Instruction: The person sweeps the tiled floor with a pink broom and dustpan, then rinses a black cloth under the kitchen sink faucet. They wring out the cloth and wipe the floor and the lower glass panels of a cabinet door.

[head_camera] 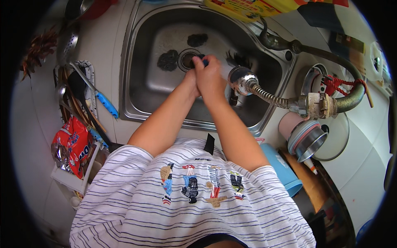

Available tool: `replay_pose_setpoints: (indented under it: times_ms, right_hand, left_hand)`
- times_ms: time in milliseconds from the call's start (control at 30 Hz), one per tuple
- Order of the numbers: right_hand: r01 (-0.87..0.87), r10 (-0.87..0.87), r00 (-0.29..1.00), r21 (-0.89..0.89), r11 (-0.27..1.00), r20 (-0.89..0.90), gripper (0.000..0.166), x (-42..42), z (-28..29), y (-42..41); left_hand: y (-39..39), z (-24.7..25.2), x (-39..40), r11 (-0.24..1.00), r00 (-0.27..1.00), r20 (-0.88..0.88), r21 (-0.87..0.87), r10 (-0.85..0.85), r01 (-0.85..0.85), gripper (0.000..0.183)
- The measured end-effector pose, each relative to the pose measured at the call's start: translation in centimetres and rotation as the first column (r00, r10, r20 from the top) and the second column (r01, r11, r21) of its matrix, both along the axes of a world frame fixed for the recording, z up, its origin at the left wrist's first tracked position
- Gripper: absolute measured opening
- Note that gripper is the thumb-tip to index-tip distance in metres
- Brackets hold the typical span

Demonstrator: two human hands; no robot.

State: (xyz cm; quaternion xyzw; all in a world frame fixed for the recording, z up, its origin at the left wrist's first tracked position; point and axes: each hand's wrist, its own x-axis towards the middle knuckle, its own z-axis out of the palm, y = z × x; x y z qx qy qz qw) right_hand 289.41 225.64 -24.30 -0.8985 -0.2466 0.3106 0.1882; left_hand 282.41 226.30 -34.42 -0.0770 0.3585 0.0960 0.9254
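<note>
Both hands meet over the drain (187,60) of a stainless steel sink (149,105). My right hand (211,73) closes around a small dark blue thing (205,61), mostly covered by the fingers. Beneath it, my left hand (193,81) is largely hidden, so its grip cannot be made out. Two dark, matted wads (168,60), possibly steel wool, lie on the sink floor left of and beyond the drain. A black, spiky-edged thing (237,60) rests at the right. The chrome spray head (242,79) of the faucet points at my right hand, with a blurred stream between.
A corroded faucet pipe (328,52) arches over the right side. Stacked bowls (307,136), a glass lid (336,139) and a blue container (280,167) stand right. Utensils (83,86) and a red packet (74,142) are left. A yellow jug (248,9) lies beyond the sink.
</note>
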Motion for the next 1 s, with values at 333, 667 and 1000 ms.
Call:
replay_pose_setpoints:
  times_ms: [333,667,1000]
  right_hand:
    - [0.942,-0.382,-0.131,-0.235,0.239,-0.915,0.033,8.9,-2.2,-9.0]
    - [0.385,-0.154,0.803,0.304,0.871,-0.576,0.064,-2.8,3.2,-6.2]
    - [0.023,0.009,0.994,0.288,0.957,-0.110,0.028,3.6,-2.9,-4.6]
  left_hand:
    - [8.9,3.8,-1.4,0.970,0.946,-0.216,0.084,0.240,-0.227,0.087]
    - [4.2,3.6,0.4,0.952,0.918,-0.255,-0.072,-0.305,0.296,0.066]
    - [-1.0,3.8,1.7,0.999,0.956,-0.292,0.039,-0.020,0.032,0.032]
